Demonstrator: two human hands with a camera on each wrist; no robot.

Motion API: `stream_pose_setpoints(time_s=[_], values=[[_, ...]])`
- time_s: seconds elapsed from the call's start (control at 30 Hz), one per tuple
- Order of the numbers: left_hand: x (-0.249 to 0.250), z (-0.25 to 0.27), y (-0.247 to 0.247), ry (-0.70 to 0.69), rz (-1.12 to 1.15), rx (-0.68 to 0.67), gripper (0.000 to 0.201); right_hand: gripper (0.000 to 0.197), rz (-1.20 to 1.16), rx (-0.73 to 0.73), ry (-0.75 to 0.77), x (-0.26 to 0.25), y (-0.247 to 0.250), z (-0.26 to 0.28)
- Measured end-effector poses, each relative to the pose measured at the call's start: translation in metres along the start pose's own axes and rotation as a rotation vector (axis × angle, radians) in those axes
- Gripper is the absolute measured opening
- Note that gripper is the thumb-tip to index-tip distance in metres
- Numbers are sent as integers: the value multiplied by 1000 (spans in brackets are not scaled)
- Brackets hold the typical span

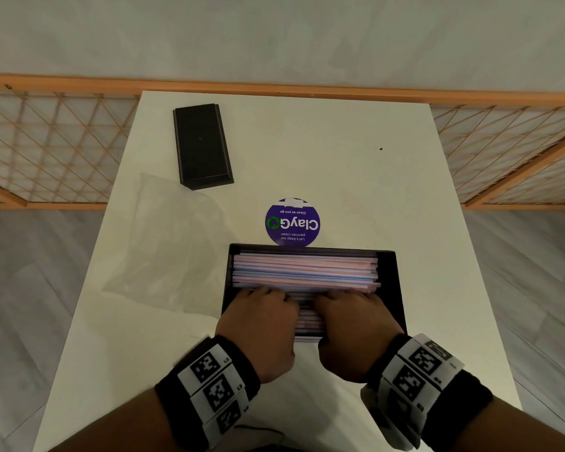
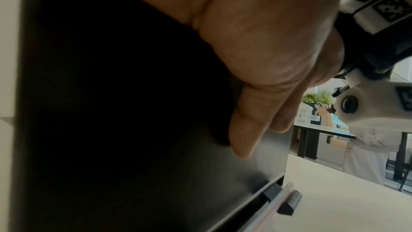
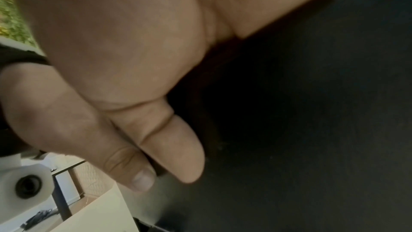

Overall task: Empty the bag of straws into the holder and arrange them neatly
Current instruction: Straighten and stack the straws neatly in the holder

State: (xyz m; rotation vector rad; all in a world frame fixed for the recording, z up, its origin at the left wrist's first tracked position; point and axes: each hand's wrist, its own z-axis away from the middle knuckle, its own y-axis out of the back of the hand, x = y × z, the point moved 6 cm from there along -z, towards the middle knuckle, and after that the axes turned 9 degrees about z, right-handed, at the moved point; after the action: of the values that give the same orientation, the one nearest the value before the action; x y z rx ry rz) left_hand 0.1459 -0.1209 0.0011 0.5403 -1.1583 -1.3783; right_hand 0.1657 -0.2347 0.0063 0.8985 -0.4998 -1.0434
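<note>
Black and shallow, the holder (image 1: 390,282) sits on the near middle of the white table (image 1: 356,164), its long sides running left to right. Inside it the straws (image 1: 304,270), pink, blue and white striped, lie flat in a stack along the holder's length, their ends roughly level at the right, where a dark strip of the holder's floor stays bare. Both hands reach into the near half of the holder from the person's side. The left hand (image 1: 261,321) lies palm down on the left part of the stack, its fingers bent over the straws and their tips touching them. The right hand (image 1: 353,324) lies the same way just beside it, on the right part. A narrow gap between the two hands shows more straws under them. Whether either hand actually grips any straws, or only presses on them, cannot be told from the head view. In the left wrist view the thumb (image 2: 247,130) rests straight against the holder's dark outer wall (image 2: 133,165); in the right wrist view the right thumb (image 3: 178,147) lies against the same dark wall, so each hand straddles the near edge. To the left of the holder the clear plastic bag (image 1: 167,243) lies flat and crumpled on the table. A black lid (image 1: 201,145) lies at the far left of the table, and a round purple sticker (image 1: 292,222) sits just behind the holder
</note>
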Motion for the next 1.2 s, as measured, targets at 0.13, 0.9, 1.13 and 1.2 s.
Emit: stream_pose_setpoints(time_s=[0.13, 0.9, 1.13, 1.2], values=[[1, 1, 2, -3, -3, 5, 40, 40, -6, 15, 2, -1, 2, 1], [6, 6, -3, -29, -1, -18, 45, 40, 15, 44, -17, -1, -5, 4], [1, 7, -4, 18, -45, -26, 39, 34, 58, -12, -51, 4, -12, 3], [0, 6, -4, 34, -49, -35, 36, 37, 40, -28, -57, 5, -14, 1]])
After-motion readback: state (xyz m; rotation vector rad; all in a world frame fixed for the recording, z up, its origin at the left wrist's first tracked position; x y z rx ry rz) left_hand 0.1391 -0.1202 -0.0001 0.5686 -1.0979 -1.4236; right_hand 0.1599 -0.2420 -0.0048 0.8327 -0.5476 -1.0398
